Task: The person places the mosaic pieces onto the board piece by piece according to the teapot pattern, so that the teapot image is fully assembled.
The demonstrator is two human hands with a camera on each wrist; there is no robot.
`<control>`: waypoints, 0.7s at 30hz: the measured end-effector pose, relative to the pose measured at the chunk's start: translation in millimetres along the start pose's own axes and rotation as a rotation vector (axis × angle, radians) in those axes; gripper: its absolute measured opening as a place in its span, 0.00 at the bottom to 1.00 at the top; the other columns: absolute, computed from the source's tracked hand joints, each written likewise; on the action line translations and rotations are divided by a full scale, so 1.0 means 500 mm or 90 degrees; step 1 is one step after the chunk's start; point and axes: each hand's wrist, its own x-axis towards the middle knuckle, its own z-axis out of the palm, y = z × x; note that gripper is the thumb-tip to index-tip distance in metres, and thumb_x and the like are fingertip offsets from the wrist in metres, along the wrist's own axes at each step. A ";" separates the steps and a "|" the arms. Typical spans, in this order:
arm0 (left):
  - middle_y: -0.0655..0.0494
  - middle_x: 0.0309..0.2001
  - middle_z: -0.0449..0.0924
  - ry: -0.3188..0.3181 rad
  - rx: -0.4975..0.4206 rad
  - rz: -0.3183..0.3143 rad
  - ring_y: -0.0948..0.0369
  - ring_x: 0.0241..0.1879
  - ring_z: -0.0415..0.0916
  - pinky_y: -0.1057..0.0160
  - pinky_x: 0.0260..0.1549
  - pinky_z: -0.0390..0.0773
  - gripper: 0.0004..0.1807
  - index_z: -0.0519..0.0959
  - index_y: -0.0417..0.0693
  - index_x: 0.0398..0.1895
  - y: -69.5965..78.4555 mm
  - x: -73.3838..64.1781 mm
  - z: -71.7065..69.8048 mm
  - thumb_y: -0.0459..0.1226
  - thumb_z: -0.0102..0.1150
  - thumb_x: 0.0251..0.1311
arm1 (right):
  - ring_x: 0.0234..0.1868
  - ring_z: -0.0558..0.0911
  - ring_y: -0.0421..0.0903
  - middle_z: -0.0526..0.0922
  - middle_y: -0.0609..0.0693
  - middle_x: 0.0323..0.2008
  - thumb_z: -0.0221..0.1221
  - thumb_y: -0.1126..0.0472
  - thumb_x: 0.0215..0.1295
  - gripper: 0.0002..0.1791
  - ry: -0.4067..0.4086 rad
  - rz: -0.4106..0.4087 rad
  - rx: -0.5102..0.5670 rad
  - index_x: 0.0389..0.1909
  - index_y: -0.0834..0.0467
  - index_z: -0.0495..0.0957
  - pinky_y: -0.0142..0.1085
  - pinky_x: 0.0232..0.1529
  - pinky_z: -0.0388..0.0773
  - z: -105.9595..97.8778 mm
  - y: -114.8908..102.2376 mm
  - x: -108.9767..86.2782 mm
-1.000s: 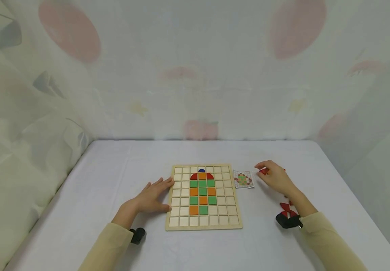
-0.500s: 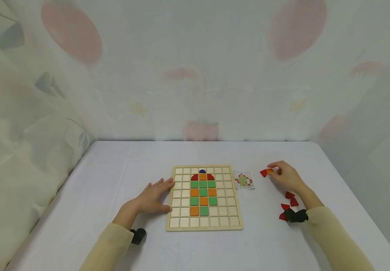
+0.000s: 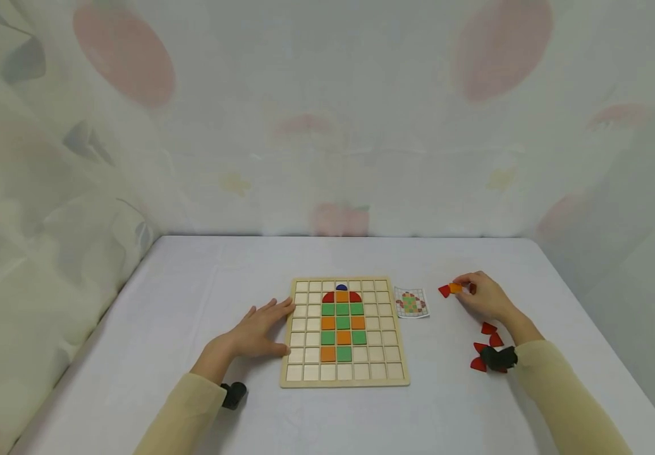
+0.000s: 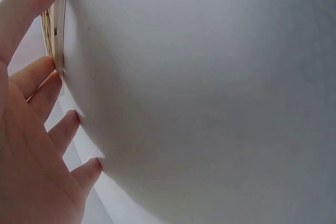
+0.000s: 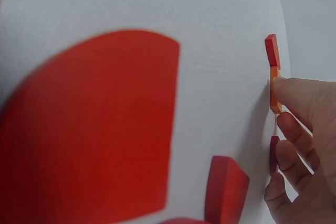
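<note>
My left hand (image 3: 256,330) lies with spread fingers at the left edge of the wooden grid board (image 3: 344,383); its thumb and fingertips touch that edge. On the board stand green, orange, red and blue tiles in a tower shape. To the right of the board, my right hand (image 3: 483,298) pinches an orange tile (image 3: 455,288) close over the cloth. A red tile (image 3: 444,291) sits against the orange one's left end. Beneath the right fingers, another dark red tile (image 5: 273,156) shows in the right wrist view.
A small printed pattern card (image 3: 411,303) lies between the board and my right hand. Several red quarter-round tiles (image 3: 495,340) are scattered below the right hand, partly hidden by the black wrist camera (image 3: 498,358). A white cloth covers the table (image 3: 219,272).
My right hand has moved right, uncovering the red and orange tiles, which shift slightly right by now. The left hand stays at the board's edge.
</note>
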 end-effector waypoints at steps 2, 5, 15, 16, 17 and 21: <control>0.56 0.72 0.50 -0.001 0.003 -0.001 0.48 0.71 0.43 0.36 0.63 0.41 0.47 0.57 0.52 0.70 0.000 0.000 0.000 0.49 0.68 0.46 | 0.37 0.70 0.51 0.73 0.59 0.40 0.59 0.62 0.58 0.16 0.003 -0.004 0.000 0.46 0.65 0.76 0.39 0.37 0.71 0.002 0.002 0.002; 0.56 0.72 0.50 -0.001 0.001 0.000 0.48 0.71 0.43 0.35 0.63 0.41 0.47 0.57 0.51 0.69 -0.001 0.000 0.000 0.49 0.68 0.46 | 0.37 0.70 0.51 0.73 0.59 0.39 0.59 0.62 0.58 0.16 0.006 -0.010 -0.005 0.46 0.65 0.76 0.40 0.37 0.71 0.004 0.005 0.004; 0.56 0.72 0.50 0.000 -0.004 -0.002 0.48 0.71 0.43 0.36 0.64 0.40 0.47 0.57 0.51 0.70 0.002 0.000 -0.001 0.48 0.68 0.46 | 0.33 0.71 0.49 0.73 0.57 0.35 0.61 0.64 0.56 0.14 0.024 -0.027 -0.030 0.42 0.66 0.76 0.39 0.35 0.72 0.006 0.004 0.009; 0.56 0.72 0.50 0.000 -0.004 -0.002 0.48 0.71 0.43 0.36 0.64 0.40 0.47 0.57 0.51 0.70 0.002 -0.001 -0.001 0.48 0.68 0.46 | 0.33 0.71 0.49 0.73 0.58 0.35 0.61 0.64 0.56 0.14 0.024 -0.027 -0.031 0.42 0.66 0.76 0.39 0.35 0.72 0.007 0.004 0.010; 0.56 0.72 0.50 -0.001 -0.004 -0.002 0.48 0.71 0.43 0.36 0.64 0.40 0.47 0.57 0.51 0.70 0.003 -0.001 -0.001 0.48 0.68 0.46 | 0.33 0.71 0.49 0.73 0.57 0.34 0.61 0.64 0.56 0.14 0.025 -0.026 -0.034 0.42 0.66 0.76 0.39 0.35 0.72 0.007 0.005 0.010; 0.55 0.72 0.50 -0.001 -0.005 -0.001 0.48 0.71 0.43 0.36 0.63 0.40 0.47 0.57 0.50 0.70 0.004 -0.002 -0.002 0.48 0.68 0.46 | 0.32 0.71 0.49 0.73 0.56 0.34 0.61 0.63 0.57 0.14 0.022 -0.027 -0.043 0.42 0.66 0.76 0.38 0.34 0.72 0.009 0.006 0.009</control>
